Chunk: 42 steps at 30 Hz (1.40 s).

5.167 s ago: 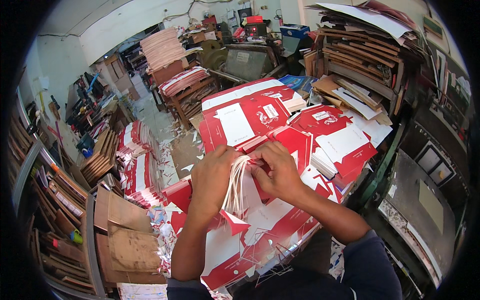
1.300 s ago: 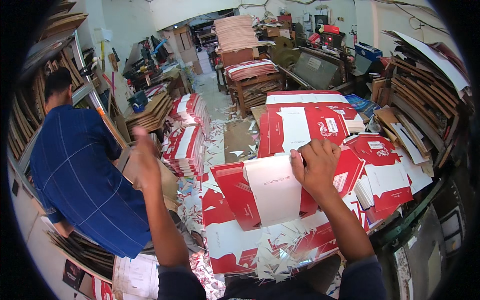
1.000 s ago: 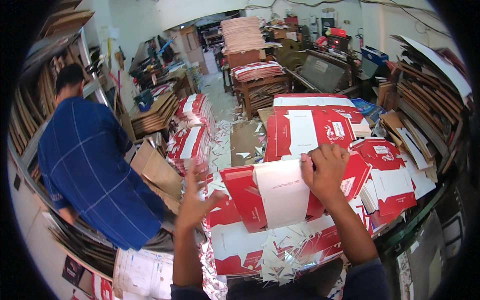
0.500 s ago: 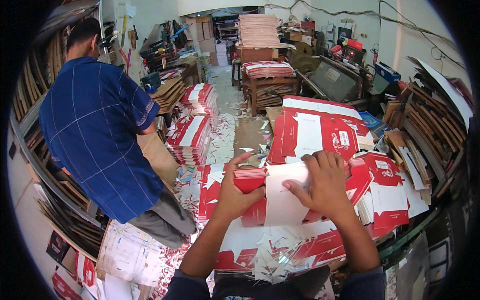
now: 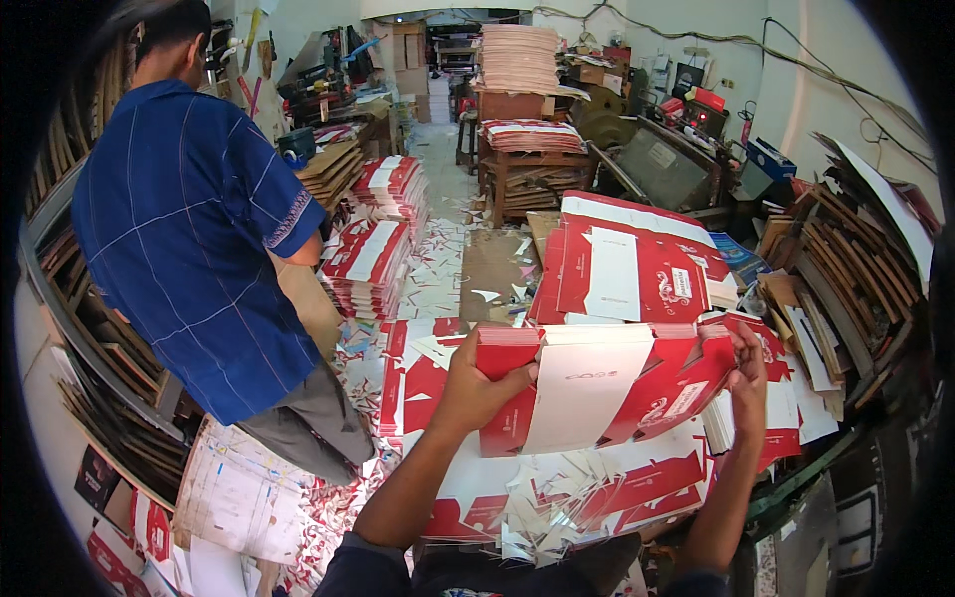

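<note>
From the head view, I see a thick stack of printed red-and-white cards (image 5: 591, 388) standing on its long edge on the spread-out base sheets (image 5: 657, 482), between their left and right edges and back from the near one. The left hand (image 5: 477, 396) grips the stack's left end, thumb across the front, other fingers mostly out of sight behind. The right hand (image 5: 748, 376) has just left the white middle panel for the stack's right end; its fingers are curled there, though I can't tell whether they pinch the cards or only press against them. That shift bares the panel and, I'd judge, gives the work support from both ends. Loose paper scraps (image 5: 557, 497) lie toward the sheets' near edge, in front of the stack. Beyond their far edge sits a flat card pile (image 5: 609, 274). Off to the left, a co-worker (image 5: 189, 249) in a blue checked shirt stands facing away.
</note>
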Available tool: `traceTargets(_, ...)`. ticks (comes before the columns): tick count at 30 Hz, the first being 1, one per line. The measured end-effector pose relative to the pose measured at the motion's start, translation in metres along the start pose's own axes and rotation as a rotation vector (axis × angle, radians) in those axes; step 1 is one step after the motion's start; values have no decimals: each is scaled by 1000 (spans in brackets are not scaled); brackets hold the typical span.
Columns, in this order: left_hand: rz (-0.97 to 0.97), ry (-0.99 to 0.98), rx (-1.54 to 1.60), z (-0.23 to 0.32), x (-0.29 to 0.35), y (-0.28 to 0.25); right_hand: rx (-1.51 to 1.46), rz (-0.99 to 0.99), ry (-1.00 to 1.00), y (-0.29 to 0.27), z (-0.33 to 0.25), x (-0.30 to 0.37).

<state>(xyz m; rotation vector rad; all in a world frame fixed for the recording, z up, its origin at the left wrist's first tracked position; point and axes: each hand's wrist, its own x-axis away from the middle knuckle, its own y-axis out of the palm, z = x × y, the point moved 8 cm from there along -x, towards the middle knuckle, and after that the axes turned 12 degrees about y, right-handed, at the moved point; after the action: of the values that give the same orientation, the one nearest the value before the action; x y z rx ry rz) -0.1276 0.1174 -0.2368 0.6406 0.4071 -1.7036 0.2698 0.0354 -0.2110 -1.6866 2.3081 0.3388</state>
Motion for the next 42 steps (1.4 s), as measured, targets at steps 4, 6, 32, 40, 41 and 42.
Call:
traceTargets(4, 15, 65, 14, 8, 4, -3, 147, 111, -24, 0, 12, 1)
traceTargets(6, 28, 64, 39, 7, 3, -8, -20, 105, -16, -12, 15, 1)
traceTargets(32, 345, 158, -156, 3, 10, -14, -24, 232, 58, -9, 46, 80)
traceTargets(40, 312, 138, -43, -2, 12, -9, 395, 233, -178, 24, -96, 46)
traceTargets(41, 316, 129, -28, -4, 13, -10, 473, 117, -229, 58, -116, 43)
traceTargets(42, 317, 120, -12, -5, 13, -11, 549, 2, -279, 93, -130, 41)
